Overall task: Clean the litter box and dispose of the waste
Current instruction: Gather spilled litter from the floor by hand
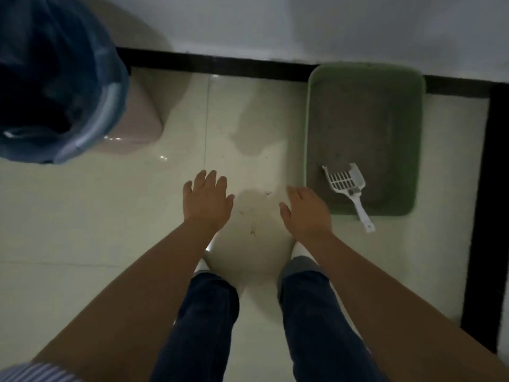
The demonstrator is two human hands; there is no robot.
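1. Nearest first: person stands on pale floor tiles (110,216), jeans and white shoe toes below the arms. Both hands are out in front, palms down, holding nothing.
2. Left hand (208,201): fingers spread, empty, over bare tile.
3. Right hand (307,212): fingers loosely apart, empty, just beside the near-left corner of the litter box, not touching it.
4. A few dark specks (252,232) on the tile between the hands, likely stray litter.
5. White slotted scoop (347,186): head lies in the litter at the box's near edge, handle sticks out over the near rim toward the person. Judged thin rigid plastic, light; take it by the free handle end (367,226), which is clear of litter.
6. Green litter box (309,119): against the wall at right, filled with grey litter (363,122). Judged heavy and shifty when loaded, with a rim that may flex; if lifted, grip both short sides and keep it level. Better to scoop in place.
7. Pink bin (135,117) with blue liner bag (55,78): far left, well apart from the box. Liner is soft film and the mouth is open, so waste can drop straight in.
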